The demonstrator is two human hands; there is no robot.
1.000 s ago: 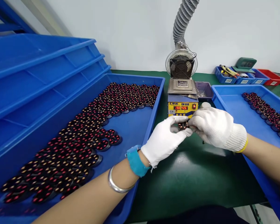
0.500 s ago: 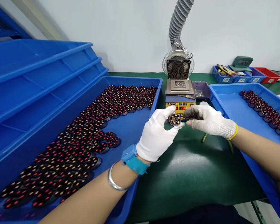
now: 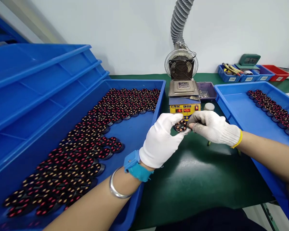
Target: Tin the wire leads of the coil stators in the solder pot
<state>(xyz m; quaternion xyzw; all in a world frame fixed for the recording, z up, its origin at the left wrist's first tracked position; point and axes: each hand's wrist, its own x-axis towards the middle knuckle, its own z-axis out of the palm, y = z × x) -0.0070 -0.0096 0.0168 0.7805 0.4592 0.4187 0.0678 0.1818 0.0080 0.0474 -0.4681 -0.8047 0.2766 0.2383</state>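
My left hand, in a white glove, is closed around the rim of a small motor stator, a round black part with copper windings. The open face with the windings is turned toward me. My right hand, gloved with dark-stained fingers, pinches close against the stator's right edge; whatever lies between those fingertips is too small to make out. Green handle ends of a tool peek out below the right hand, the rest hidden. Behind both hands stands a yellow-fronted solder pot with a lit red display.
On the left, a blue tray holds many similar stators, beside stacked blue trays. Another blue tray at right holds rows of them. A fume hose hangs above the pot. Small bins stand at the back right.
My right hand has come slightly lower, its fingertips now pinched together at the stator's edge. A white round lid beside the pot shows more fully. The left hand keeps its hold.
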